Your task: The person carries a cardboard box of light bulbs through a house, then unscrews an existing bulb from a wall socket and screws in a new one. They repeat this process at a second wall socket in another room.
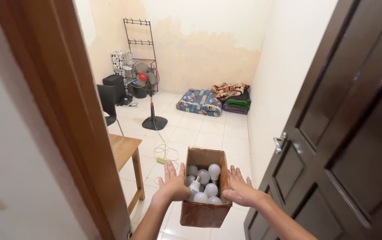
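Open cardboard box (205,212) contains white light bulbs (214,170), loosely piled. Left hand (173,183) and right hand (241,187) press flat against its opposite sides, fingers spread, carrying it in the doorway above the white tiled floor (209,133). Box brown, flaps raised. Dark door (346,133) stands open; pedestal fan (146,80) and folded bedding (200,101) beyond.

Brown cardboard box (204,213), flaps open, upright, held above tiled floor; white bulbs (205,186) heaped inside.

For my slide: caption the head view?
Both hands grip a cardboard box of white light bulbs at a doorway.
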